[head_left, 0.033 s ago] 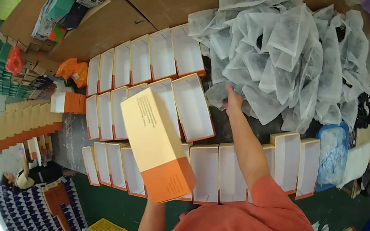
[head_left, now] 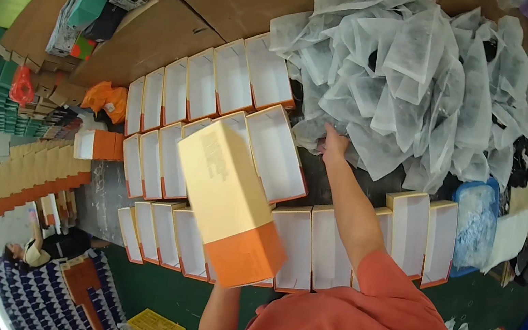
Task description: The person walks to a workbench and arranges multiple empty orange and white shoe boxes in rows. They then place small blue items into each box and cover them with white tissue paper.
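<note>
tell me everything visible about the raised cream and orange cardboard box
The long cream and orange cardboard box is cream above, orange at its lower end, with faint dark print. It slants, upper end leftward, over white-lined open cardboard boxes. The left forearm runs up behind its lower end, the hand hidden; its far side is unseen.
</note>
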A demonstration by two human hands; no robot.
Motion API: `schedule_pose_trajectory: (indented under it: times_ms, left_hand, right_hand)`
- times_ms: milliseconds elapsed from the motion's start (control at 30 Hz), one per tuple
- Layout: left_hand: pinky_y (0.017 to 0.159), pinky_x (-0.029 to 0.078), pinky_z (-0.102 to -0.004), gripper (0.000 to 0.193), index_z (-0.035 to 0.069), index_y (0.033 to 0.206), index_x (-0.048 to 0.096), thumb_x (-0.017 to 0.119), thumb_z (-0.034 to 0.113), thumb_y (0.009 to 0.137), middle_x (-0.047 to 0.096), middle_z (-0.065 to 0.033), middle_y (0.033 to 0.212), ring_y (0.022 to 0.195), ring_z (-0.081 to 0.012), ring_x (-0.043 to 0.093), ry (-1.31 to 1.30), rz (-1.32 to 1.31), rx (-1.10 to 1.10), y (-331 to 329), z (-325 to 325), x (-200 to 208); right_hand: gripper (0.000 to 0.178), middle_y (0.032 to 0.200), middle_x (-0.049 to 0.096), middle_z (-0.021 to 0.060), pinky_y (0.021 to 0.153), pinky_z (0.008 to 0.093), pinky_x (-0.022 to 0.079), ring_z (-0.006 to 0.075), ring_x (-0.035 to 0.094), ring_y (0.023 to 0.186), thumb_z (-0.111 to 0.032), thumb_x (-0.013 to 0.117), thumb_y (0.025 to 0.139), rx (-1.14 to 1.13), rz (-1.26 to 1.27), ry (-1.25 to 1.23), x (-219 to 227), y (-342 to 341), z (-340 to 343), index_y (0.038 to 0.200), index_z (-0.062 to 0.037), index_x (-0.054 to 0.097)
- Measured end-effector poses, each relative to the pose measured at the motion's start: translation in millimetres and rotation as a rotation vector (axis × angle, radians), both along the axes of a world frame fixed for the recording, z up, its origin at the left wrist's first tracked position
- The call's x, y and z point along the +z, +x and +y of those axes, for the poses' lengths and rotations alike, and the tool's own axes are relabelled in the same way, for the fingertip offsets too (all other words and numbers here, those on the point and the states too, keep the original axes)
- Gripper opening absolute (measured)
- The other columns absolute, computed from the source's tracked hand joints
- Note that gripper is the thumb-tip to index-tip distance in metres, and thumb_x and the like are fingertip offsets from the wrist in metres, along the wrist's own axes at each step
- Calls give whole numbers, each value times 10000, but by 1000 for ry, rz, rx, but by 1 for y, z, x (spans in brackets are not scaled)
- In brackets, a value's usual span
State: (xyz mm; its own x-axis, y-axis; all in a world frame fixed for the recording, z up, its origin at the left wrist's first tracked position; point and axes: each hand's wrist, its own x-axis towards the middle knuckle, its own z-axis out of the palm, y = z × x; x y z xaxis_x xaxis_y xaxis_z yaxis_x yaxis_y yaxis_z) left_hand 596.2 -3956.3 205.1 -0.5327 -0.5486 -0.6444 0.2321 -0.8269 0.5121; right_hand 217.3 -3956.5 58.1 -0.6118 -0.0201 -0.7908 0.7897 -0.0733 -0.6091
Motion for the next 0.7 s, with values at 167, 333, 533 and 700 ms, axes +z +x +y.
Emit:
schedule_pose_trajectory:
  times_ms: [167,333,533,700]
  left_hand:
    - [935,533,-413,496,17,1402,452,581,221,969,598,-139,1276,1113,-271,624,96,-13,-21,-124,3,-50]
    - [910,516,-421,513,17,1345,493,600,28,844,602,-158,1199,1075,-312,626,-746,-584,-445,-207,-11,-57]
    - [834,527,-479,754,74,1468,354,615,23,763,469,-204,1191,994,-412,592,-1434,-1218,-665,-241,4,-37]
    - [920,493,-511,924,84,1574,83,599,28,809,489,-244,1225,1029,-441,606,-1283,-1351,-916,-202,17,-59]
  right_hand:
    - [409,1033,625,96,879,513,511,299,629,914,-284,598,812,-20,-146,-369,27,-8,52,1175,-97,572]
    - [401,1175,666,133,1006,497,494,306,637,1120,-266,556,870,71,-312,-888,77,-61,129,1190,-29,606]
    - [359,1158,660,118,928,440,541,284,648,1077,-306,596,955,88,-151,-718,99,-96,128,1193,-38,595]
    - [441,1041,632,88,820,394,555,235,645,919,-422,688,911,336,-1,-554,89,-48,116,1162,-81,566]
